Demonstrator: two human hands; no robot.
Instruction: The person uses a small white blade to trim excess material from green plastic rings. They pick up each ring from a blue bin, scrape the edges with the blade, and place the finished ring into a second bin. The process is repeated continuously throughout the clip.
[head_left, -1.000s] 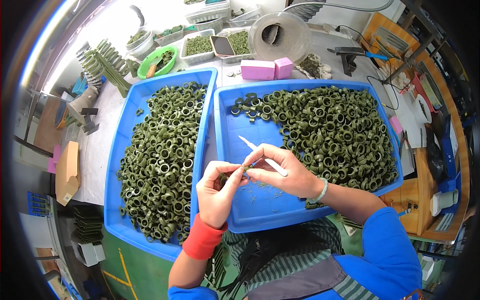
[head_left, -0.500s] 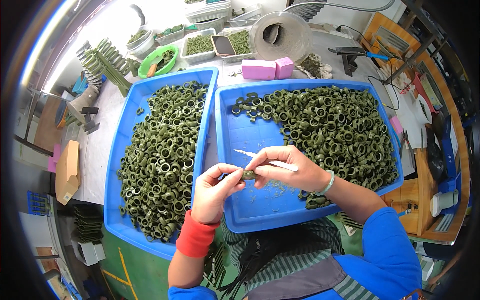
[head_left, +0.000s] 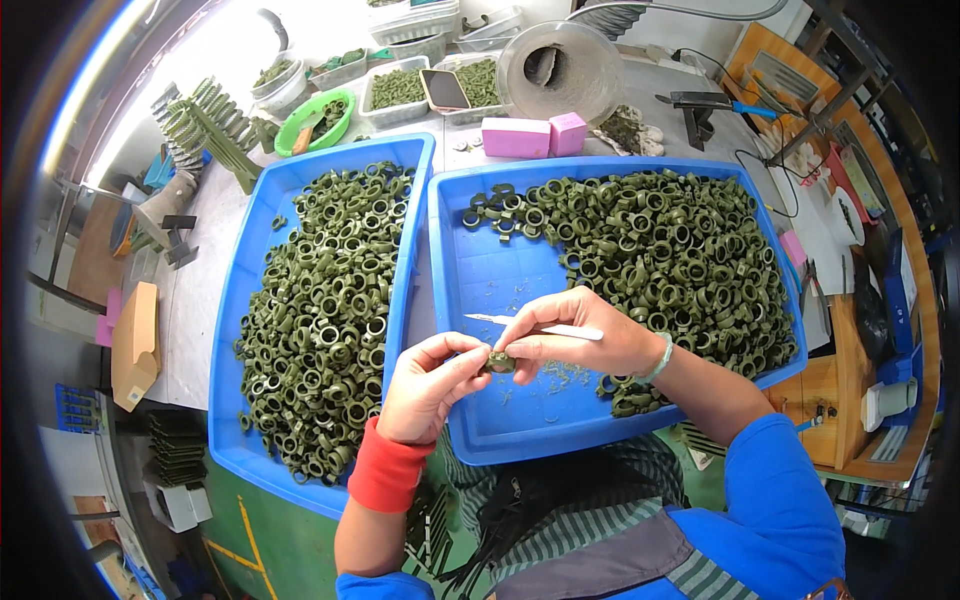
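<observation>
Over the near left part of the right blue tray [head_left: 478, 452], my two hands meet at a small olive-green ring-shaped part [head_left: 499, 363]. My left hand [head_left: 425, 385] pinches it between thumb and fingers from the left. My right hand [head_left: 575, 335] holds a slim white craft knife [head_left: 485, 318] between its fingers, the pointed blade sticking out to the left. Its fingertips also touch the green part from the right. Fingers cover much of the part, so its full shape is hidden.
Many green rings [head_left: 670, 250] heap in the right tray, with thin shavings [head_left: 560, 385] near my hands. The left blue tray [head_left: 225, 400] holds another heap. Behind stand pink blocks [head_left: 516, 138], a green bowl [head_left: 290, 130], a phone [head_left: 444, 90] and a clear bucket [head_left: 590, 70].
The craft knife has tipped, its blade end now lower and nearer level. Both hands and the green part have shifted slightly, the part appearing turned between my fingertips.
</observation>
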